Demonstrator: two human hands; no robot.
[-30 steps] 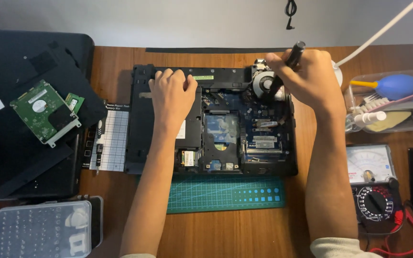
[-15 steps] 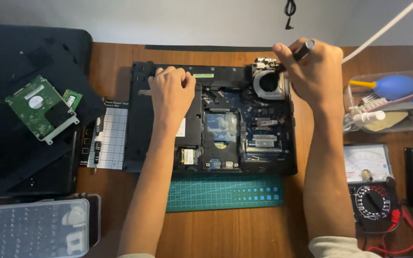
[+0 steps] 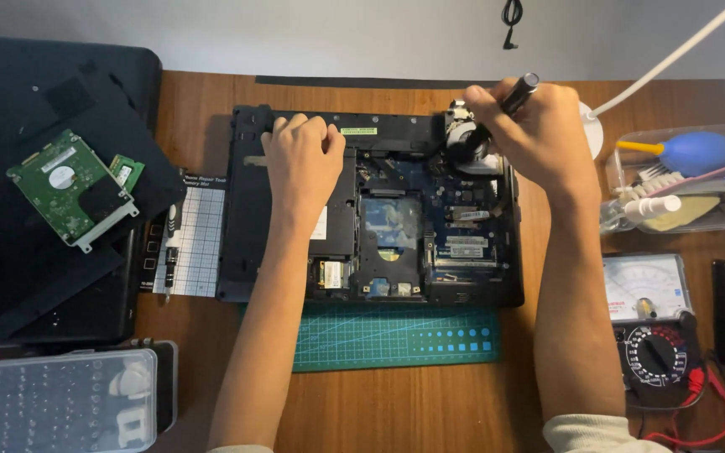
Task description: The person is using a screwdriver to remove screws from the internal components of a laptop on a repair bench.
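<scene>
The right hand [image 3: 539, 134] is curled tight around a black screwdriver [image 3: 509, 105], whose handle end sticks up past the knuckles while the shaft slants down toward the cooling fan [image 3: 466, 144] at the far right corner of the opened laptop [image 3: 375, 210]; the tip itself is hidden against the fan's dark housing, so contact cannot be confirmed. The left hand [image 3: 302, 164] lies palm down on the laptop's far left part, fingers bent and loosely closed, pressing on the black chassis and gripping nothing. The laptop sits bottom up with its cover off, showing a blue circuit board, a square silver-framed bay in the middle and small labelled modules to the right of it. Its near edge overlaps a green cutting mat [image 3: 396, 335] on the wooden desk [image 3: 430, 411]. Left of the laptop lies a white gridded screw mat [image 3: 197, 243], and farther left a bare hard drive [image 3: 73, 189] rests green board up on a black panel. Right of the laptop stand an analogue multimeter [image 3: 652, 323] and, beyond the fan, a clear tub [image 3: 690, 180] holding a blue air blower [image 3: 698, 151]. A clear bit case [image 3: 65, 403] sits near the laptop's near left corner.
</scene>
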